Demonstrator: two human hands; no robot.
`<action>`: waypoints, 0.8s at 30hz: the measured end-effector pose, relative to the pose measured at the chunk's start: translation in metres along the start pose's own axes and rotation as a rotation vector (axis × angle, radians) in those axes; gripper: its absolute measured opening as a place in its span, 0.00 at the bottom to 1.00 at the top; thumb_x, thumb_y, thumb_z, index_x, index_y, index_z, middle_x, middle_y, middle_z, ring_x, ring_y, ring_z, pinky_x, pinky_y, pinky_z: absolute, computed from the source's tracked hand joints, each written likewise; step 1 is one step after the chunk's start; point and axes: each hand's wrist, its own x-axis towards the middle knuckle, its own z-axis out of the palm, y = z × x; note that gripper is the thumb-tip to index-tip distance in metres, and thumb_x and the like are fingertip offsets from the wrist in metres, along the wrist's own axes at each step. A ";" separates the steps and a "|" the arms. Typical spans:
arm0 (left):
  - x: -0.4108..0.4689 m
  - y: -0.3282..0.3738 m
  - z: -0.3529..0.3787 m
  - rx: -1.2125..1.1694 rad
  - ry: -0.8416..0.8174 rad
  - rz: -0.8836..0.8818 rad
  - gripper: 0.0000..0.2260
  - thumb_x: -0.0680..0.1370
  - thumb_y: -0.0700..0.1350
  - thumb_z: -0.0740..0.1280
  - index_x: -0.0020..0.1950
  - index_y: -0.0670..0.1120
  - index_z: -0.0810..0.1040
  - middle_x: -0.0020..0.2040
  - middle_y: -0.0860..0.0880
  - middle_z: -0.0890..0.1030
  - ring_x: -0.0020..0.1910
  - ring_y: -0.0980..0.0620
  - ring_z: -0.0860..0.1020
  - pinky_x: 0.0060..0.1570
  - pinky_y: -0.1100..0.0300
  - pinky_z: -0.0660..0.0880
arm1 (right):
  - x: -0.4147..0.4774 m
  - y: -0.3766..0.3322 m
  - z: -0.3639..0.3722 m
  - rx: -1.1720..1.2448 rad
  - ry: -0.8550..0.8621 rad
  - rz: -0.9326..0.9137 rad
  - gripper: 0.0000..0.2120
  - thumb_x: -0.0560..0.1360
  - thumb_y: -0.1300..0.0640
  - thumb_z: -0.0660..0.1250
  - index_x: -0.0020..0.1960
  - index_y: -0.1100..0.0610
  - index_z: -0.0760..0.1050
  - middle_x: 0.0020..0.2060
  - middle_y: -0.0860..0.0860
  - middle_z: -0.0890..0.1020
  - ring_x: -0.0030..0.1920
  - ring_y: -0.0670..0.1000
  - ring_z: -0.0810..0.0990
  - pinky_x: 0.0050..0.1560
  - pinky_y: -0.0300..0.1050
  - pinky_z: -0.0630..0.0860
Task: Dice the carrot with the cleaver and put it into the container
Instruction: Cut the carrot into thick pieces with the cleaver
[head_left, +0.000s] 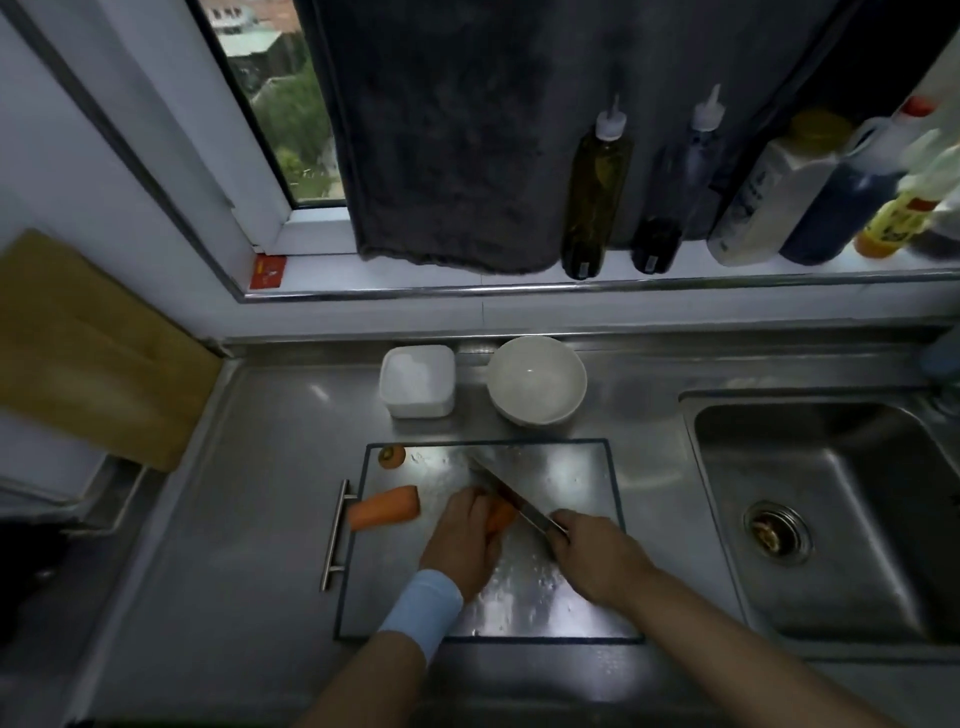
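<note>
Carrot piece (501, 515) sits mid cutting board (587, 467), pinned by the left hand (462, 540) with fingers curled over it. Cleaver (519, 506) lies against the piece's 3 o'clock side, blade running on a 10-to-4 diagonal. Right hand (592, 556) is wrapped tight round the cleaver handle, at 4 o'clock from the piece. Bigger carrot chunk (384, 510) lies at 9 o'clock near the board's left edge, clear of the hand. Carrot stub (392, 456) is at 11 o'clock, in the far-left corner. Board is wet and sits on a steel counter (249, 493). White square container (418, 382) stands off the board at 11 o'clock, with a bowl (537, 379) just beside it at 12. Sink (831, 519) at 3 o'clock. Blue wristband (423, 610) on the left wrist.
</note>
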 end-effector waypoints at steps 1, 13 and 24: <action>-0.003 0.000 0.002 0.013 0.001 0.003 0.18 0.75 0.43 0.65 0.64 0.46 0.72 0.59 0.48 0.71 0.57 0.51 0.70 0.59 0.65 0.67 | -0.001 0.002 0.001 0.004 -0.016 -0.002 0.14 0.83 0.48 0.55 0.47 0.51 0.75 0.39 0.47 0.80 0.37 0.48 0.76 0.34 0.41 0.68; -0.007 -0.030 0.021 -0.016 0.070 0.186 0.18 0.75 0.41 0.67 0.65 0.46 0.72 0.60 0.45 0.72 0.58 0.50 0.68 0.60 0.59 0.69 | -0.017 -0.019 0.023 -0.082 0.083 0.031 0.13 0.83 0.49 0.53 0.53 0.46 0.76 0.43 0.48 0.82 0.42 0.51 0.80 0.42 0.44 0.75; -0.005 -0.039 0.031 0.125 0.068 0.215 0.17 0.74 0.51 0.58 0.61 0.46 0.71 0.56 0.46 0.74 0.56 0.49 0.68 0.55 0.57 0.76 | -0.036 -0.051 0.022 -0.183 0.133 0.052 0.08 0.82 0.51 0.56 0.55 0.46 0.73 0.40 0.50 0.82 0.38 0.53 0.80 0.36 0.42 0.69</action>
